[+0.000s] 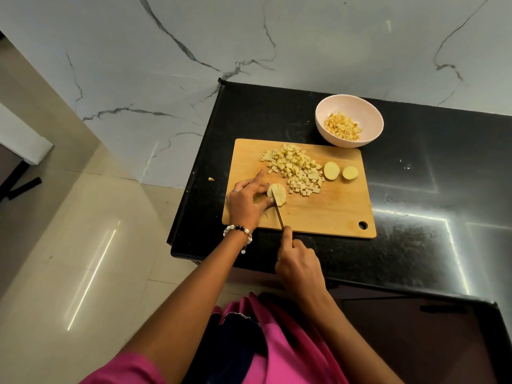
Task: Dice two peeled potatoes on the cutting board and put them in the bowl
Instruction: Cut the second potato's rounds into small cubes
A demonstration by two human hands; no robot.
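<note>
A stray pale potato bit lies on the black stone counter, just left of the rectangular wooden cutting board. On the board, the left hand curls its fingers onto a sliced slab of peeled potato, index finger stretched out. The right hand grips a slim steel knife, blade in that slab. Further right sit a heap of pale potato cubes and two oval potato slices. Beyond the board's far right corner, a pink round bowl holds yellower cubes.
</note>
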